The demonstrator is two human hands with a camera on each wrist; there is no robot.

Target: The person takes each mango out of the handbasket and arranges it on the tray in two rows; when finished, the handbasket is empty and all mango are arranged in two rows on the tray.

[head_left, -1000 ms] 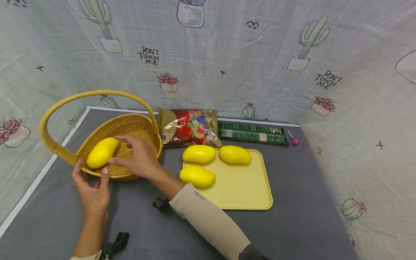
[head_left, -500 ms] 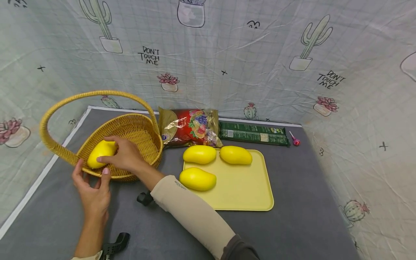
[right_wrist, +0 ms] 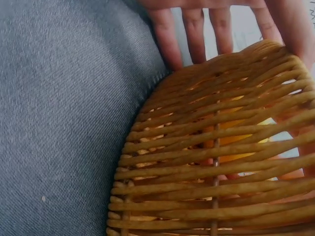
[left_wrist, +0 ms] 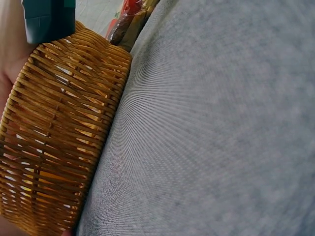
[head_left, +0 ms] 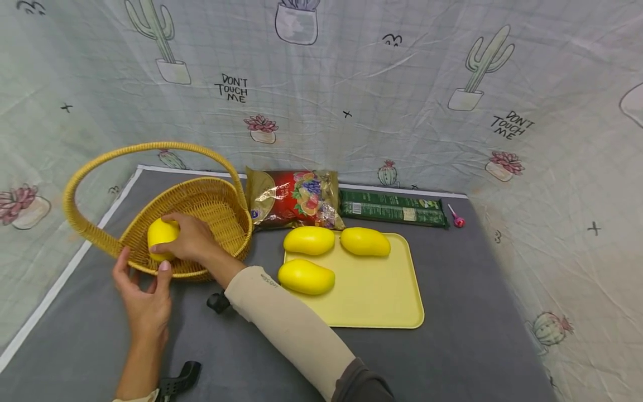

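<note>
Inside the yellow wicker basket (head_left: 226, 223) at the left of the table, my right hand (head_left: 193, 239) grips a yellow mango (head_left: 159, 231), thumb on the near side and fingers over the far side. My left hand (head_left: 145, 298) holds the basket's near rim. In the right wrist view, left-hand fingers (right_wrist: 194, 37) touch the outside of the woven wall. The mango shows only partly through the weave there. Three more mangoes lie on the yellow tray (head_left: 377, 290): one back left (head_left: 308, 240), one back right (head_left: 365, 242) and one front left (head_left: 306, 277).
Behind the tray lie a red and gold candy bag (head_left: 293, 198), a long green packet (head_left: 394, 208) and a pink lollipop (head_left: 458, 221). The basket's tall arched handle (head_left: 150, 146) rises over its left part. A printed curtain (head_left: 321, 84) hangs behind the grey table.
My right hand has moved left and closed round the mango, which has turned and shifted slightly right within the basket. The left hand stays at the rim.
</note>
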